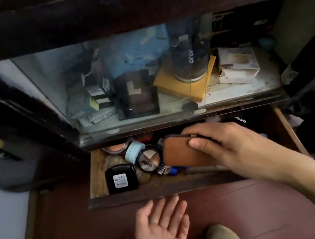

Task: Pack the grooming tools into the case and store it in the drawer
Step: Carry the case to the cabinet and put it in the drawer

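Left hand [162, 229] open, palm up, empty, near the drawer [164, 191] front. My right hand [216, 142] grips the brown case [179, 153] over the drawer's clutter. I'd lower it flat right of the compacts [149, 160], then release.

The right hand [219, 146] reached forward from the right, palm down, thumb and fingers clamped around something. The left hand [162, 229] hung lower and nearer, palm up, fingers spread and loose, holding nothing.
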Demonstrator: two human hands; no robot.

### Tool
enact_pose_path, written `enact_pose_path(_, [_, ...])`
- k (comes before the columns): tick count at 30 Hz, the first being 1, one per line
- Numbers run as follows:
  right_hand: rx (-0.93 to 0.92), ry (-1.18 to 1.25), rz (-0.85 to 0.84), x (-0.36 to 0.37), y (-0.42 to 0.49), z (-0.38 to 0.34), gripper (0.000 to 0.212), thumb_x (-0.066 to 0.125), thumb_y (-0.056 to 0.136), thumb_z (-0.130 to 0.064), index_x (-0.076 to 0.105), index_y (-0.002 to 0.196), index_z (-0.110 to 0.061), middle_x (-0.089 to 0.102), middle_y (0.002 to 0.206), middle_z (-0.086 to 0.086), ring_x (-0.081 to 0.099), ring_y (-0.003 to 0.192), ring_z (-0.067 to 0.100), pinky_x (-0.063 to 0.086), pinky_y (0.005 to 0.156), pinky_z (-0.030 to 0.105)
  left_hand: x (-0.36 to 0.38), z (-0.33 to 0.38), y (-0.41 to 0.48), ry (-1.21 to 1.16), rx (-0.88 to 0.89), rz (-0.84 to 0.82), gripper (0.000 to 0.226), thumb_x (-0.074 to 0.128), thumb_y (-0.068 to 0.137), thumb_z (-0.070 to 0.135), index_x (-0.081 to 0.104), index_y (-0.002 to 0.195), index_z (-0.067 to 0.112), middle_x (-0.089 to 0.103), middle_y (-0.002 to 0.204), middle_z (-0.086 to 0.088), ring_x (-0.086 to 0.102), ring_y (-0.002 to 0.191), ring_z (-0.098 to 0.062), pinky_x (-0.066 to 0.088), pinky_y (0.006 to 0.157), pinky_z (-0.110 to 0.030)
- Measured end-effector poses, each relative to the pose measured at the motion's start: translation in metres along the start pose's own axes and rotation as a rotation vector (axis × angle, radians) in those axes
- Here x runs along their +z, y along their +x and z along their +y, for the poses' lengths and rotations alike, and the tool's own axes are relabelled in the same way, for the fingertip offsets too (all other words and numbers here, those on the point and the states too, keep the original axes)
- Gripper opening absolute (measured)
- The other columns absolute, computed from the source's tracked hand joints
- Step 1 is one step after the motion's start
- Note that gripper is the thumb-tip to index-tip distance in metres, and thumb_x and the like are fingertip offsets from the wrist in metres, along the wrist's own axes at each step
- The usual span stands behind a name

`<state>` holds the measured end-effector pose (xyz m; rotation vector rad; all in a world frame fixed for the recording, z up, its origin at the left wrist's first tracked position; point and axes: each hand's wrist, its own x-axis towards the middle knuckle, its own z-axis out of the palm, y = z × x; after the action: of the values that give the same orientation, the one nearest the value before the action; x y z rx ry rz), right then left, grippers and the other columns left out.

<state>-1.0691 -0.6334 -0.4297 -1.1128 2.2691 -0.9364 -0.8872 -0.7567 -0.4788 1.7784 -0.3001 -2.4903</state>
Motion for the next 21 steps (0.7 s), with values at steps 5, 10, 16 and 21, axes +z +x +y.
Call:
enact_pose_path(5, [0.089, -0.059, -0.214, 0.012, 0.015, 0.011, 0.034, 0.041, 0.112, -0.041, 0.061, 0.14, -0.038, 0.067, 0.123, -0.027, 0.058, 0.114, -0.007, 0.039, 0.116, 0.036, -0.018, 0.024, -0.011, -0.046, 0.106, -0.037, 0.081, 0.049, 0.091, 0.066, 0.054, 0.141, 0.002, 0.068, 0.127, -0.027, 0.065, 0.109, -0.039, 0.043, 0.104, -0.049])
enact_pose_path(10, [0.137, -0.13, -0.286, 0.024, 0.019, 0.015, 0.031, 0.045, 0.113, -0.038, 0.065, 0.137, -0.036, 0.068, 0.127, -0.01, 0.06, 0.117, 0.007, 0.045, 0.106, 0.031, -0.016, 0.027, -0.015, 0.098, 0.282, -0.002, 0.1, 0.047, 0.073, 0.065, 0.044, 0.148, -0.001, 0.072, 0.112, -0.025, 0.068, 0.103, -0.033, 0.05, 0.086, -0.039])
enact_pose_path(16, [0.166, -0.2, -0.052, 0.028, 0.02, 0.014, 0.022, 0.076, 0.093, -0.05, 0.082, 0.108, -0.035, 0.067, 0.103, -0.014, 0.068, 0.101, 0.015, 0.055, 0.09, 0.035, -0.022, 0.023, -0.014, 0.182, 0.358, -0.052, 0.098, 0.048, 0.075, 0.066, 0.047, 0.145, -0.002, 0.078, 0.107, -0.02, 0.072, 0.103, -0.029, 0.051, 0.084, -0.038])
enact_pose_path(21, [0.263, -0.235, 0.12, 0.037, 0.013, 0.008, 0.025, 0.08, 0.087, -0.054, 0.083, 0.097, -0.031, 0.069, 0.103, -0.005, 0.065, 0.099, 0.018, 0.055, 0.084, 0.04, -0.032, 0.022, -0.01, 0.298, 0.48, -0.042, 0.09, 0.051, 0.079, 0.067, 0.06, 0.134, -0.003, 0.08, 0.106, -0.013, 0.075, 0.103, -0.025, 0.053, 0.086, -0.036])
